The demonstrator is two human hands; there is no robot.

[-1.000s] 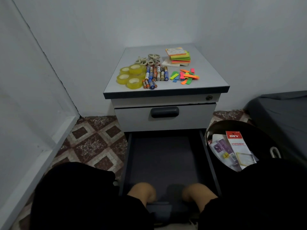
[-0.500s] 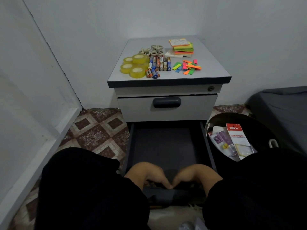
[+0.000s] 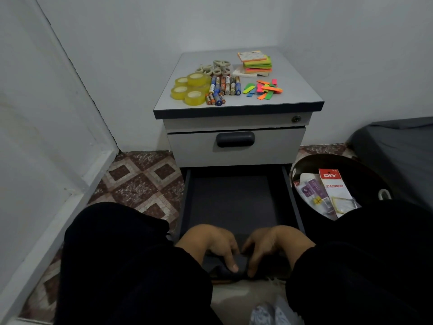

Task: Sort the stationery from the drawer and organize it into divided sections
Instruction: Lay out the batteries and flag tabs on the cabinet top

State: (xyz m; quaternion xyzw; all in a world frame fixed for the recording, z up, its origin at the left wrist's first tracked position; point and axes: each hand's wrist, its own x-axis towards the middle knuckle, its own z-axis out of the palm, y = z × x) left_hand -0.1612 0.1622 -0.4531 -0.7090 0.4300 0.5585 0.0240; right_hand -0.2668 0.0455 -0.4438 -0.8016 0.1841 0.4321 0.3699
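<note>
The bottom drawer [image 3: 234, 202] of a small grey cabinet stands pulled out, and its dark inside is bare. My left hand [image 3: 210, 245] and my right hand [image 3: 271, 245] sit side by side on the drawer's front edge, fingers curled down over the dark front panel. On the cabinet top [image 3: 295, 95] lie yellow tape rolls [image 3: 191, 89], small beige tape rolls [image 3: 216, 68], a row of batteries [image 3: 223, 86], stacked sticky-note pads [image 3: 256, 63] and loose coloured flags [image 3: 264, 89]. My dark sleeves hide both wrists.
The upper drawer with its dark handle [image 3: 235, 139] is closed. A black round bin [image 3: 365, 174] holding stationery packets [image 3: 332, 188] stands right of the open drawer. Beyond it lies a dark cushion [image 3: 398, 148]. White walls close in at the left and behind, over a tiled floor [image 3: 140, 181].
My hands came together from the drawer's front corners to its middle. Their fingers now reach down over the front panel. The view has shifted slightly.
</note>
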